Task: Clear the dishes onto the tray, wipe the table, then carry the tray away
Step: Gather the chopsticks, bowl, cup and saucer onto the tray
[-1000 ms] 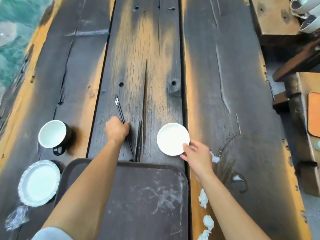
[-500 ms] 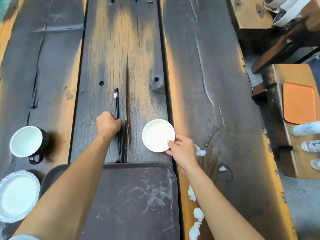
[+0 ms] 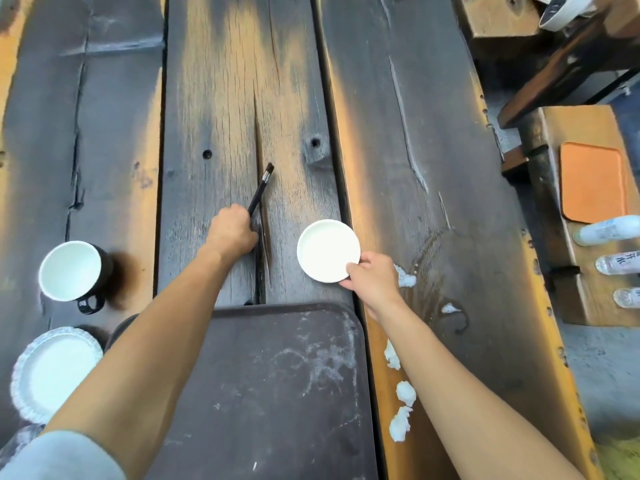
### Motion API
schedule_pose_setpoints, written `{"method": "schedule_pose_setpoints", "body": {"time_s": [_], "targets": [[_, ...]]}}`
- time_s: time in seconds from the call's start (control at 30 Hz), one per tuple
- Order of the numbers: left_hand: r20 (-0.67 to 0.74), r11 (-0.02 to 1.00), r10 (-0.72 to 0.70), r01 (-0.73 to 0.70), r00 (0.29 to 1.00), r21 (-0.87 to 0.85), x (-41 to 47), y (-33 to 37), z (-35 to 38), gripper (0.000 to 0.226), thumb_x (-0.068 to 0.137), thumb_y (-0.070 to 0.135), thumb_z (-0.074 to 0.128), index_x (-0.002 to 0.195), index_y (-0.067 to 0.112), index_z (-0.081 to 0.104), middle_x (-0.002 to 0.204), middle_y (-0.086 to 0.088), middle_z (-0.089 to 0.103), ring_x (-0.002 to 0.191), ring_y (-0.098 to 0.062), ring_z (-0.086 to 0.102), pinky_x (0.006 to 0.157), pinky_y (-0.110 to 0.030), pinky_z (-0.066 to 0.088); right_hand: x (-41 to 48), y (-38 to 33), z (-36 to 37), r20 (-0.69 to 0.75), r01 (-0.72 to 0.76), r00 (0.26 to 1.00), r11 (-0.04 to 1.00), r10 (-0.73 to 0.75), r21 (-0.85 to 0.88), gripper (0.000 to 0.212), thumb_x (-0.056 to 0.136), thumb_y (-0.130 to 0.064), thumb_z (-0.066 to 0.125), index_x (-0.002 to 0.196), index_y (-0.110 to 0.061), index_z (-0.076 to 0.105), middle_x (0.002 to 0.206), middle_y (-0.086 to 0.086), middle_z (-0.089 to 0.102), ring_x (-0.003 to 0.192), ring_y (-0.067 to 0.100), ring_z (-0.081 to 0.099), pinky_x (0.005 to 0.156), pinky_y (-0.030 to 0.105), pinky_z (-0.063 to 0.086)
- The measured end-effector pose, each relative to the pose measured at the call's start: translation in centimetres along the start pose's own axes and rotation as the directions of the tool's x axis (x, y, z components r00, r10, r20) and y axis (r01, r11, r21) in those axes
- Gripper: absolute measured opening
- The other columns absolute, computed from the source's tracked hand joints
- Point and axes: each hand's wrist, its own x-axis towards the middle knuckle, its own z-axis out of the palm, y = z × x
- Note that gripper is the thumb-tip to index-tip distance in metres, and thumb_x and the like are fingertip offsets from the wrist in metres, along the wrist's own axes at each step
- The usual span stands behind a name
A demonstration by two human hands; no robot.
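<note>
The left hand [image 3: 232,231] is closed around the chopsticks [image 3: 260,192], which point to 1 o'clock. The right hand [image 3: 372,281] pinches the saucer [image 3: 327,250] rim, at 12 o'clock from the tray [image 3: 277,393].

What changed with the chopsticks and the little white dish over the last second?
The left hand closed on the chopsticks and swung their far tips to the right, lifting them off the planks. The right hand kept its pinch on the small white dish's rim; the dish hardly moved. The mug, scalloped plate and tray stayed put, the tray still bare.
</note>
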Motion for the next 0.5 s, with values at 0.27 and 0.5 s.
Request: {"method": "schedule_pose_setpoints", "body": {"time_s": [0.27,0.5], "targets": [[-0.109,0.926,0.37,-0.356,0.923,0.124,-9.5,-5.3,-0.3,0.023,0.088,0.002,0.055,0.11,0.001,0.052,0.109,-0.02,0.055,0.095,-0.042,0.056,0.068,-0.046,0.045,-3.8,1.5,-2.5,-0.032,0.017,0.999,0.998,-0.014,0.066,0.03,0.088,0.009,0.054,0.11,-0.006,0.067,0.095,0.0,0.07,0.093,0.014,0.068,0.064,0.021,0.06],[0.166,0.747,0.471,-0.491,0.867,0.448,-17.8,-9.6,5.1,0.046,0.084,0.013,0.064,0.125,0.009,0.044,0.125,-0.009,0.048,0.116,-0.029,0.05,0.086,-0.039,0.047,-8.8,5.0,-4.7,-0.146,-0.002,0.989,0.994,0.019,0.11,0.04,0.089,0.006,0.063,0.127,-0.004,0.063,0.099,-0.003,0.07,0.089,0.01,0.067,0.062,0.02,0.059]]}}
